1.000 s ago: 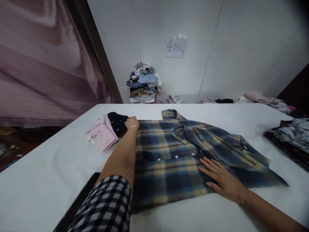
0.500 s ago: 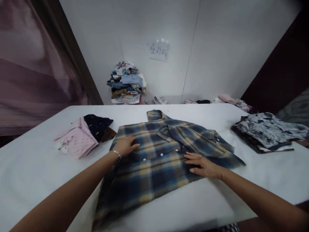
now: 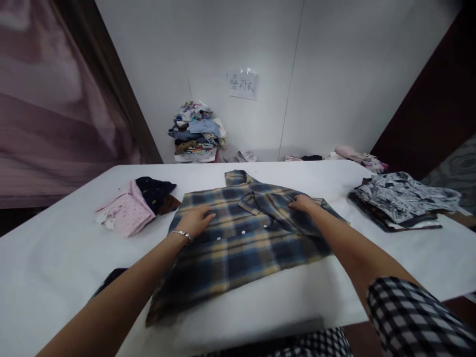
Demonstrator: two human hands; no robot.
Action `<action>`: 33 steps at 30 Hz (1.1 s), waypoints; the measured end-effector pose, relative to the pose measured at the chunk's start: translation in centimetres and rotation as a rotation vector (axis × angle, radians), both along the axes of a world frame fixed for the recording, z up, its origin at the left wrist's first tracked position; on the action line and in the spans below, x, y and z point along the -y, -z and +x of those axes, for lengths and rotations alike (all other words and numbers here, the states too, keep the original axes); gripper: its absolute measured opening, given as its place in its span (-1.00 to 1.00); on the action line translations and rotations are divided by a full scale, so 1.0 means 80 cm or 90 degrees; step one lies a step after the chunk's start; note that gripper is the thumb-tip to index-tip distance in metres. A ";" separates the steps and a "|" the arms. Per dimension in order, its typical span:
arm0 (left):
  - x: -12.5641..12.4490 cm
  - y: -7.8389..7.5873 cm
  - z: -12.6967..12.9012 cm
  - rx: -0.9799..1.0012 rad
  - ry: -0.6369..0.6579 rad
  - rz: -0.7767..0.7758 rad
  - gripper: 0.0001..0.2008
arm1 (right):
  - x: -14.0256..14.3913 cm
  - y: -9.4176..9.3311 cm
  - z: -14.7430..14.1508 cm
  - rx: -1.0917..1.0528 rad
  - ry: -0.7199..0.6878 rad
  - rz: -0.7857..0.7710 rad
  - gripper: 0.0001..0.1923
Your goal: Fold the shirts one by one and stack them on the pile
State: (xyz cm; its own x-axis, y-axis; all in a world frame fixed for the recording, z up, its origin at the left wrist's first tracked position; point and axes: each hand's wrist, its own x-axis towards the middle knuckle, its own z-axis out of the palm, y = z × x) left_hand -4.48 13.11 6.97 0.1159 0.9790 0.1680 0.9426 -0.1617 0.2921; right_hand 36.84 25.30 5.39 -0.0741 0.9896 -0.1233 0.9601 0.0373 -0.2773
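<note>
A blue and yellow plaid shirt (image 3: 238, 248) lies spread on the white table (image 3: 55, 267), collar at the far side and its right part folded in over the body. My left hand (image 3: 195, 221), with a bracelet on the wrist, rests flat on the shirt's left side. My right hand (image 3: 302, 203) lies on the folded-over sleeve near the shirt's upper right, fingers curled on the cloth; whether it grips the fabric is not clear.
Folded pink and dark clothes (image 3: 136, 208) lie left of the shirt. A stack of patterned garments (image 3: 403, 201) sits at the table's right end. A clothes heap (image 3: 197, 134) stands against the back wall under a paper sign (image 3: 243, 85); a curtain hangs left.
My right hand has moved from the shirt's lower middle up to the folded sleeve. The shirt's right side now lies folded further in. My left hand has stayed about where it was half a second ago.
</note>
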 end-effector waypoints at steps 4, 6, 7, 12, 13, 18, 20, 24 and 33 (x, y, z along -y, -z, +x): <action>0.031 -0.002 0.031 0.121 0.029 -0.017 -0.66 | 0.018 -0.020 -0.027 -0.021 -0.059 0.011 -0.78; 0.047 0.001 0.043 0.163 0.049 0.007 -0.65 | 0.053 -0.028 -0.040 -0.051 -0.181 0.077 -0.75; 0.055 0.003 0.050 0.173 0.065 0.033 -0.64 | 0.076 -0.029 -0.046 -0.067 -0.279 0.123 -0.74; 0.099 0.006 0.115 0.062 0.268 0.137 -0.51 | 0.201 -0.003 -0.057 -0.035 -0.720 0.215 -0.65; 0.106 0.008 0.130 0.018 0.333 0.123 -0.47 | 0.218 0.005 -0.057 -0.017 -0.735 0.217 -0.65; 0.113 0.026 0.172 -0.111 0.507 0.016 -0.45 | 0.249 0.026 -0.040 0.020 -0.666 0.244 -0.67; 0.104 0.029 0.166 -0.142 0.494 0.000 -0.53 | 0.249 0.028 -0.024 0.030 -0.626 0.251 -0.67; 0.085 0.016 0.138 -0.243 0.434 0.011 -0.69 | 0.243 0.025 0.023 0.075 -0.526 0.244 -0.62; 0.075 -0.065 0.123 -0.253 0.322 0.099 -0.84 | 0.211 0.001 0.117 0.048 -0.404 0.182 -0.65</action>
